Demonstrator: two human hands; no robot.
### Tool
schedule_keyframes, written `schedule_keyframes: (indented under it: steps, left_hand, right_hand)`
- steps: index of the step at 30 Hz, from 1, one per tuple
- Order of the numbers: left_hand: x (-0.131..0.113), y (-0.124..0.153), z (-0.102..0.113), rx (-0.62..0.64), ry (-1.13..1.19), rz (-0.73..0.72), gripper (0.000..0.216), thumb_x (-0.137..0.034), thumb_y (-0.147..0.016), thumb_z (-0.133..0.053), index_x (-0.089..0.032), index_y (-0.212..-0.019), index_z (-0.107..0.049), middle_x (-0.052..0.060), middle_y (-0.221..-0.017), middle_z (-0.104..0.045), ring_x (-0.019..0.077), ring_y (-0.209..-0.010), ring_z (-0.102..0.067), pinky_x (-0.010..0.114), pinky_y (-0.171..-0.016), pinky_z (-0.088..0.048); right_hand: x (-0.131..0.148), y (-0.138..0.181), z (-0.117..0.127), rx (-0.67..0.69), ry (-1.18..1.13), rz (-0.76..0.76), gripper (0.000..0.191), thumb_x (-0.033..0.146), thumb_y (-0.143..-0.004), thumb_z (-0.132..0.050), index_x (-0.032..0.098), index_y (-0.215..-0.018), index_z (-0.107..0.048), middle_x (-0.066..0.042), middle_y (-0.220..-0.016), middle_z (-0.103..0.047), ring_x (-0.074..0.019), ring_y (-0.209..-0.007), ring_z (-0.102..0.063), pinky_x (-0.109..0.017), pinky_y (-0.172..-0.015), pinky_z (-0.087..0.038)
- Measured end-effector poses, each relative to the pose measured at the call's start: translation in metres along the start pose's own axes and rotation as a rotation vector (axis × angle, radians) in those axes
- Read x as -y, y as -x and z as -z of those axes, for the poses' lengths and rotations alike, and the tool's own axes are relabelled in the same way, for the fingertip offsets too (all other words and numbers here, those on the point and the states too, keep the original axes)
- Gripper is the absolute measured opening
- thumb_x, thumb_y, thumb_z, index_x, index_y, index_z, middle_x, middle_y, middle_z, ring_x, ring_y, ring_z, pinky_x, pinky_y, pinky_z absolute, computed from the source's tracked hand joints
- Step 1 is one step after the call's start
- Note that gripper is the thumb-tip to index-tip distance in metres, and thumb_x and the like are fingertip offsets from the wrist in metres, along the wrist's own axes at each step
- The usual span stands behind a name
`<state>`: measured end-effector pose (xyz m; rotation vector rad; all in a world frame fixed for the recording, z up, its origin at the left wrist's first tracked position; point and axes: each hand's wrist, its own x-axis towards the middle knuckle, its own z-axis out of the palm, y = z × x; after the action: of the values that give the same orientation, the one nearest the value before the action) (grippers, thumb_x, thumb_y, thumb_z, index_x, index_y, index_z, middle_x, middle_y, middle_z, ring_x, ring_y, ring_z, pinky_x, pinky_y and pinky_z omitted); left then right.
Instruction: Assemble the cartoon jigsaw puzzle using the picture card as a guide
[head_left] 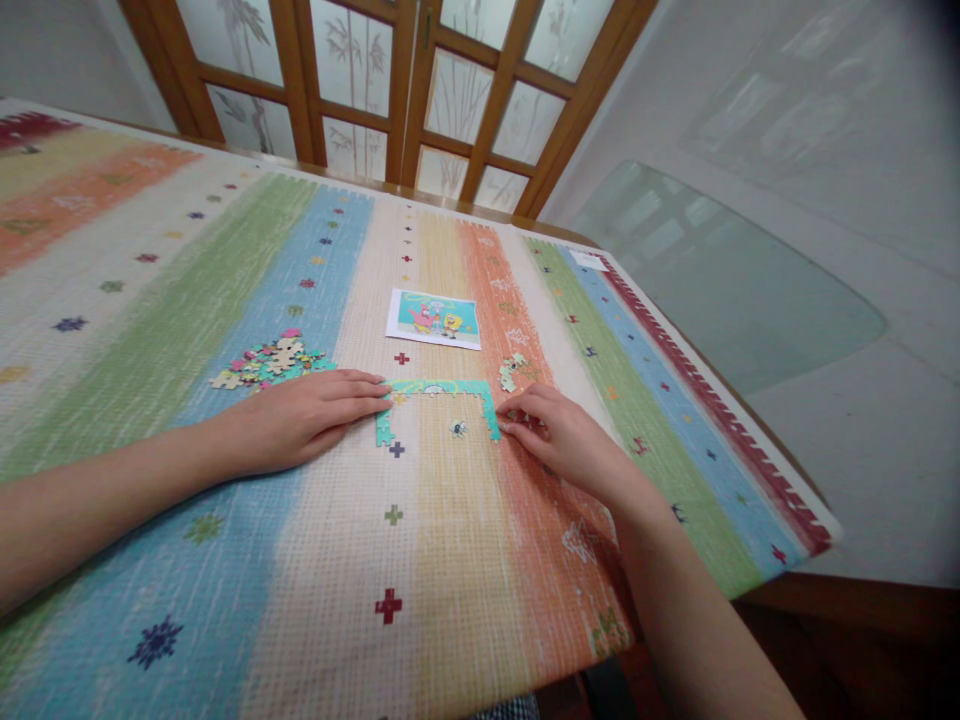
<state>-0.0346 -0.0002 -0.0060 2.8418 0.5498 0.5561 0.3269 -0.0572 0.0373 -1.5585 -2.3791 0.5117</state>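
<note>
A partly joined jigsaw puzzle border [442,387] lies on the cloth, a teal strip with two short sides running toward me. My left hand [319,412] lies flat with fingers stretched out, their tips resting on the border's left corner. At the right side, my right hand [541,425] is closed in a pinch on a teal puzzle piece [493,424] at the border's edge. Some of that piece is hidden by the fingertips. Beyond the border lies a picture card [437,318] showing cartoon figures.
A heap of loose puzzle pieces [274,362] lies beyond my left hand. A few more pieces [513,372] sit beyond my right hand. The striped tablecloth [337,600] covers the table. A small white paper [589,260] lies near the far right edge.
</note>
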Motion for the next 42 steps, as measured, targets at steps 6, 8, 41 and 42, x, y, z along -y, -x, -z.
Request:
schedule_keyframes:
  steps: [6,8,41,42]
  left_hand:
    - [-0.001,-0.002,0.002,-0.021,-0.089,-0.081,0.04,-0.021,-0.105,-0.041,-0.027,-0.141,-0.057,0.012,-0.148,-0.054,0.0272,-0.132,-0.055,0.048,-0.108,-0.047]
    - [-0.003,-0.003,0.004,-0.016,-0.116,-0.118,0.041,-0.021,-0.105,-0.041,-0.03,-0.142,-0.056,0.01,-0.15,-0.053,0.0278,-0.134,-0.053,0.051,-0.112,-0.042]
    - [0.0,-0.007,0.006,0.132,0.028,-0.054,0.05,-0.018,-0.105,-0.038,-0.029,-0.155,-0.038,0.002,-0.153,-0.051,0.0197,-0.145,-0.041,0.039,-0.119,-0.032]
    - [-0.001,-0.007,0.006,0.127,0.03,-0.049,0.051,-0.018,-0.105,-0.039,-0.029,-0.155,-0.039,0.002,-0.153,-0.051,0.0201,-0.145,-0.041,0.04,-0.119,-0.033]
  right_hand:
    - [0.002,0.001,0.001,-0.006,0.029,0.008,0.017,0.017,-0.095,-0.057,0.02,-0.104,-0.071,-0.007,-0.094,-0.066,-0.0185,-0.085,-0.064,-0.031,-0.076,-0.05]
    - [0.002,0.002,0.001,-0.008,0.034,0.015,0.017,0.018,-0.095,-0.056,0.02,-0.105,-0.071,-0.007,-0.094,-0.066,-0.0187,-0.085,-0.064,-0.031,-0.077,-0.051]
    - [0.033,-0.001,-0.031,-0.112,0.178,0.138,0.02,0.034,-0.098,-0.059,0.022,-0.107,-0.072,-0.011,-0.109,-0.066,-0.0272,-0.102,-0.057,-0.044,-0.091,-0.046]
    - [0.034,-0.001,-0.033,-0.118,0.174,0.128,0.019,0.033,-0.098,-0.059,0.022,-0.106,-0.072,-0.011,-0.108,-0.065,-0.027,-0.101,-0.057,-0.043,-0.09,-0.046]
